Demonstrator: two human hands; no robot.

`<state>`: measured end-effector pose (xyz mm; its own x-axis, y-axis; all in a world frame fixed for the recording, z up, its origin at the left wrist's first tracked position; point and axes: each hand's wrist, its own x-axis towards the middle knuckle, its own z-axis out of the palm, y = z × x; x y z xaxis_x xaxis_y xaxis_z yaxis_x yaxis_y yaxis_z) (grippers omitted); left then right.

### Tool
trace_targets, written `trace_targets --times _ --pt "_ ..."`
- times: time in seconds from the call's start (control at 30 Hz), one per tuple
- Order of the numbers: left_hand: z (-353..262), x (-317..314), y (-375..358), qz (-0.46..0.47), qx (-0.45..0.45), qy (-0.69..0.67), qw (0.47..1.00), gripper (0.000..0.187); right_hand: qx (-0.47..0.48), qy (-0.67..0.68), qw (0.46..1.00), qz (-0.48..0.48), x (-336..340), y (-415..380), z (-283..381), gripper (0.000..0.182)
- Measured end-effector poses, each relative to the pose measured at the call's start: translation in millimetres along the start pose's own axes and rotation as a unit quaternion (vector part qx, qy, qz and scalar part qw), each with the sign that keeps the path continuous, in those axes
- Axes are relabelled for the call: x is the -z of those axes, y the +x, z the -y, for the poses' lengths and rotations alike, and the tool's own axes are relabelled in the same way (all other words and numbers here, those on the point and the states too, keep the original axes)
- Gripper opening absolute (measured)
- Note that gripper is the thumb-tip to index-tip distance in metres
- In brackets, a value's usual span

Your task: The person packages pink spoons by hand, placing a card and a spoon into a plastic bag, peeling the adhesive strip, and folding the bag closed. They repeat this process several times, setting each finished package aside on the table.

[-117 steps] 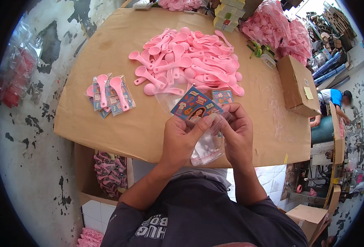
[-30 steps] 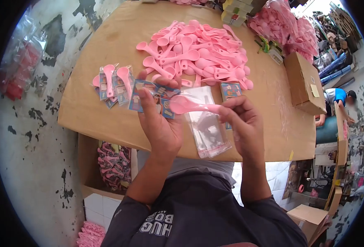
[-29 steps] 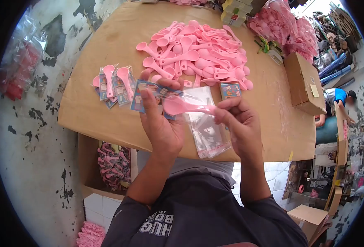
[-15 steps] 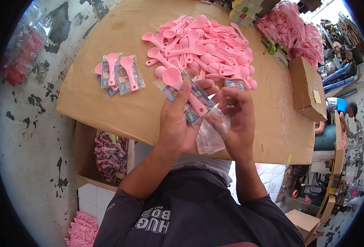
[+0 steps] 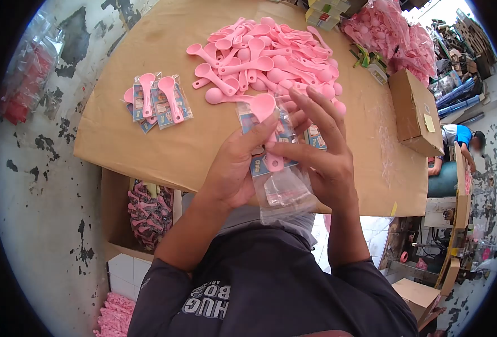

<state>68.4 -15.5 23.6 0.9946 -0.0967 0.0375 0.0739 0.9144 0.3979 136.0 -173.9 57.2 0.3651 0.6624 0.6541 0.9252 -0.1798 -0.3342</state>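
A pink measuring spoon (image 5: 263,105) lies bowl up on a clear plastic packet with a blue printed card (image 5: 259,166). My left hand (image 5: 231,168) is closed around the packet's left side, its thumb pressing the spoon just below the bowl. From the right, my right hand (image 5: 331,160) has its thumb on the spoon's handle, other fingers raised and partly behind the packet. The packet's clear plastic flap (image 5: 285,196) hangs below the card toward my lap. Past my fingers spreads a heap of loose pink spoons (image 5: 271,56).
Several packed spoons with cards (image 5: 169,101) lie on the table (image 5: 147,151) at left. Another blue card (image 5: 314,136) is behind my right hand. A cardboard box (image 5: 414,115) stands at right, bagged pink spoons (image 5: 372,28) behind it. A person (image 5: 456,137) is at far right.
The spoon and packet have turned more upright and shifted slightly right. My right hand has come in, its thumb now on the handle. The clear flap has spread out below the card.
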Motion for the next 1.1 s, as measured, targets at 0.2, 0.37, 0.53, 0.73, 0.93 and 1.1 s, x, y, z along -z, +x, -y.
trace_targets --times 0.2,0.37,0.53,0.73,0.93,1.1 --pt "-12.8 11.0 -4.6 -0.058 -0.091 0.150 0.983 0.059 -0.161 0.340 0.920 -0.114 5.7 -15.3 -5.1 0.026" --pt "-9.3 0.1 -8.1 0.030 -0.111 0.306 0.945 0.053 -0.307 0.355 0.881 -0.059 -2.1 -16.6 1.2 0.040" --pt "-4.6 -3.0 -11.1 -0.050 -0.110 0.348 0.930 0.035 -0.337 0.348 0.871 -0.088 -3.7 -17.6 7.5 0.041" --pt "3.1 -4.6 -13.6 -0.065 -0.125 0.405 0.903 0.046 -0.137 -0.001 0.973 -0.187 3.1 -4.3 -3.5 0.034" --pt "7.8 -6.4 -13.4 -0.061 -0.158 0.424 0.890 0.054 -0.054 -0.091 0.974 -0.199 6.6 4.0 -5.5 0.039" --pt "4.7 -1.0 -14.7 -0.027 -0.146 0.546 0.824 0.057 -0.058 -0.159 0.974 -0.153 4.8 7.4 0.6 0.024"
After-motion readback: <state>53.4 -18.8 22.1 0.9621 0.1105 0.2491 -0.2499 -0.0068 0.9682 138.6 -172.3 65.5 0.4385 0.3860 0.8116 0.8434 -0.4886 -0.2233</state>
